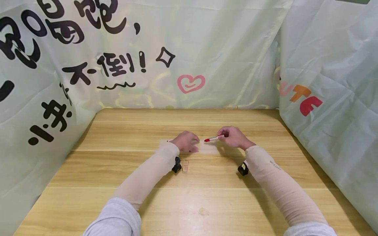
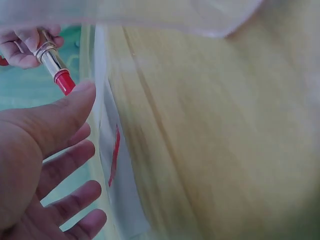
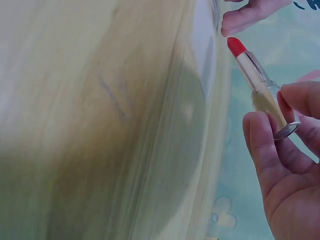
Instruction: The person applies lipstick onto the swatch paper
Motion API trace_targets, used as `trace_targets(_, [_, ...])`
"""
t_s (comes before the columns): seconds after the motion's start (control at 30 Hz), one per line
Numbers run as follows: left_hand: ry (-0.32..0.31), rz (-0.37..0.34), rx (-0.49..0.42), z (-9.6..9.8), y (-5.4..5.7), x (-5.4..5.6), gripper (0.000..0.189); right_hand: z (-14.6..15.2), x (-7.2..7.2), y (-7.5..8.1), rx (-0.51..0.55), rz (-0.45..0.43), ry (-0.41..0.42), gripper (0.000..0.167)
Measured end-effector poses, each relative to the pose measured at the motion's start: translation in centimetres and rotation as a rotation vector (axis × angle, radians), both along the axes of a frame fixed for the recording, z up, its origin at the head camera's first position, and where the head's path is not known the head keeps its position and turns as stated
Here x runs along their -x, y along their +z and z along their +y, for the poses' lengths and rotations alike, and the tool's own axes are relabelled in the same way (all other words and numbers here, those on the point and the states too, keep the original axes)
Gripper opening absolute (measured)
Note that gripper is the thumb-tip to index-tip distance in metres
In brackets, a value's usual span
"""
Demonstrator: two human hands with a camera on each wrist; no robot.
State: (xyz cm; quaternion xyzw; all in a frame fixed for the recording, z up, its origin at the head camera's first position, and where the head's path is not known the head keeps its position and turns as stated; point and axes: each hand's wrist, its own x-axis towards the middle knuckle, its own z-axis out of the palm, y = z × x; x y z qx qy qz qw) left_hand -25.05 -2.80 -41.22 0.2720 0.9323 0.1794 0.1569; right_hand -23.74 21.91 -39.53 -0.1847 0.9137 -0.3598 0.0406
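My right hand [image 1: 233, 137] pinches a lipstick [image 1: 214, 138] by its base between thumb and fingers. Its bare red bullet points left, and a silver-gold tube shows in the right wrist view [image 3: 257, 80]. Facing it, my left hand [image 1: 186, 141] is held with spread, loosely bent fingers and nothing in them. In the left wrist view the lipstick tip appears close by the left thumb [image 2: 75, 105]; whether they touch I cannot tell. Beneath the hands lies a sheet of white paper [image 1: 208, 149], bearing a red streak [image 2: 115, 157] in the left wrist view.
A small clear cap-like piece [image 1: 185, 166] lies on the wooden table [image 1: 203, 196], just right of the left wrist camera [image 1: 176, 165]. Printed cloth walls [image 1: 230, 65] enclose the back and sides. A pale translucent edge [image 2: 125, 12] blurs the left wrist view's top.
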Motion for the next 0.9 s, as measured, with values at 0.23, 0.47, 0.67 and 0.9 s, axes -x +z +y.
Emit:
trace_targets(0.23, [-0.06,0.022,0.016,0.7,-0.5,0.5,0.037,0.1,0.3,-0.4,-0.016,0.018,-0.033,0.008])
trace_targets(0.47, [-0.086,0.043,0.039,0.9,-0.4,0.6,0.036,0.1,0.6,-0.4,-0.033,0.015,-0.058,0.011])
trace_targets(0.67, [-0.071,0.046,0.045,1.1,-0.1,0.5,0.036,0.1,0.7,-0.5,-0.046,0.022,-0.065,0.012])
trace_targets(0.9, [-0.071,0.067,0.064,1.3,-0.4,0.6,0.036,0.3,0.7,-0.7,-0.059,0.039,-0.053,0.01])
